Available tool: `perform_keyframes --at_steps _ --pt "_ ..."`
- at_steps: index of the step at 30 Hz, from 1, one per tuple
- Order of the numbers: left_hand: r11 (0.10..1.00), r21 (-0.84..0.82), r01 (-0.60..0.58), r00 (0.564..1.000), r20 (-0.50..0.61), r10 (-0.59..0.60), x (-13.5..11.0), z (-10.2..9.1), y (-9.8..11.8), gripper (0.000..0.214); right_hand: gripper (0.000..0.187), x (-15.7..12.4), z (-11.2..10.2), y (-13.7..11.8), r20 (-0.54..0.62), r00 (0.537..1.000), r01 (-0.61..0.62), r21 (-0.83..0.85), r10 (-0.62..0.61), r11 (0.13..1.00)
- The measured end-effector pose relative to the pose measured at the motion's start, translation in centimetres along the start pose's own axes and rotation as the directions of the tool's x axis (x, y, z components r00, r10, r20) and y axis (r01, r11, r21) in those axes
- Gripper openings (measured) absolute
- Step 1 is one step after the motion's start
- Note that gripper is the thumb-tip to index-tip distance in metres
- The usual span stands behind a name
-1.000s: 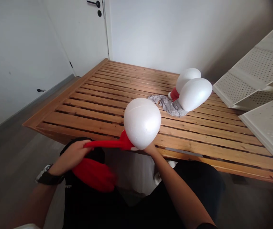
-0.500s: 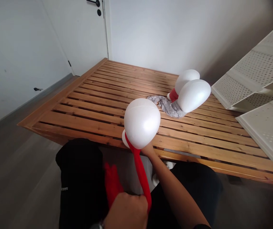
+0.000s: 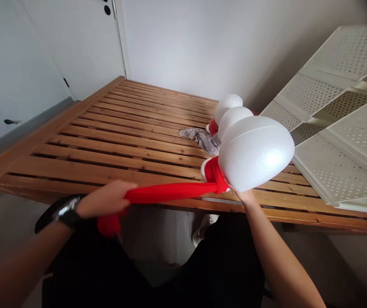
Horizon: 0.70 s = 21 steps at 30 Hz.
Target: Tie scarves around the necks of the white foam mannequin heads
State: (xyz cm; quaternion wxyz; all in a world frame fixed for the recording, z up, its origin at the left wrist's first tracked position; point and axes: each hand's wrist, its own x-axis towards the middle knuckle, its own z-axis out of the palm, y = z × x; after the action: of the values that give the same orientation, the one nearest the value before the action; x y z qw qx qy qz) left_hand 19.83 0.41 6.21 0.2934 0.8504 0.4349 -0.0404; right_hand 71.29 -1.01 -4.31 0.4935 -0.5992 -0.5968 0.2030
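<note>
My right hand (image 3: 246, 196) grips a white foam head (image 3: 255, 151) from below, mostly hidden behind it. A red cloth (image 3: 170, 192) is wound around the head's neck and stretches out taut to the left. My left hand (image 3: 106, 201), with a dark watch on the wrist, is closed on that cloth; its loose end hangs below the fist. Behind them, two more white foam heads (image 3: 231, 112) lie on the wooden slatted bed frame (image 3: 112, 141), one with a red wrap at its neck, next to a grey cloth (image 3: 201, 137).
White perforated shelf panels (image 3: 337, 128) lean at the right over the bed frame's corner. A white door (image 3: 83, 38) and white walls stand behind. My legs in dark trousers fill the bottom of the view, in front of the frame's front edge.
My left hand swung the red cloth from down at my lap up and out to the left, pulling it taut. The foam head shifted right with my right hand. The view panned right.
</note>
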Motion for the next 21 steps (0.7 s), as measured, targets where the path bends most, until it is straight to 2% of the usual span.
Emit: perform_keyframes --at_steps 2,5,9,12,14,16,17,19,21 --pt "0.973 0.228 0.038 0.997 -0.078 -0.020 3.7 -2.6 -0.9 0.025 0.069 0.4 -1.7 0.9 0.038 0.999 -0.026 -0.011 0.027 1.000" --pt "0.847 0.527 0.066 0.982 -0.187 0.039 10.6 -6.0 0.5 0.020 0.082 1.0 -2.1 2.2 0.041 0.996 -0.081 -0.002 0.081 0.997" --pt "0.795 0.607 0.020 0.947 -0.267 0.180 21.6 -10.5 5.7 0.020 0.090 2.3 -1.2 3.7 0.091 0.978 -0.191 0.001 0.190 0.982" --pt "0.808 0.586 0.059 0.869 -0.429 0.247 28.9 -11.9 8.8 0.042 0.088 3.1 -1.1 4.6 0.127 0.971 -0.207 0.021 0.203 0.978" --pt "0.832 0.549 0.079 0.853 -0.470 0.228 32.1 -11.1 9.4 0.070 0.086 3.4 -1.2 5.1 0.135 0.970 -0.210 0.035 0.203 0.977" --pt "0.858 0.508 0.078 0.884 -0.433 0.177 33.7 -8.9 8.9 0.095 0.087 3.5 -1.3 5.5 0.148 0.967 -0.215 0.040 0.207 0.976" --pt "0.873 0.484 0.061 0.900 -0.405 0.162 33.9 -7.5 8.3 0.100 0.087 3.5 -1.4 5.6 0.159 0.964 -0.220 0.040 0.211 0.975" --pt "0.896 0.444 0.005 0.914 -0.366 0.177 33.2 -4.2 6.9 0.092 0.086 3.4 -1.4 5.7 0.176 0.960 -0.229 0.037 0.219 0.973" --pt "0.908 0.417 -0.037 0.912 -0.358 0.201 31.3 -1.0 5.4 0.080 0.085 3.5 -1.5 5.5 0.186 0.956 -0.235 0.030 0.225 0.972"
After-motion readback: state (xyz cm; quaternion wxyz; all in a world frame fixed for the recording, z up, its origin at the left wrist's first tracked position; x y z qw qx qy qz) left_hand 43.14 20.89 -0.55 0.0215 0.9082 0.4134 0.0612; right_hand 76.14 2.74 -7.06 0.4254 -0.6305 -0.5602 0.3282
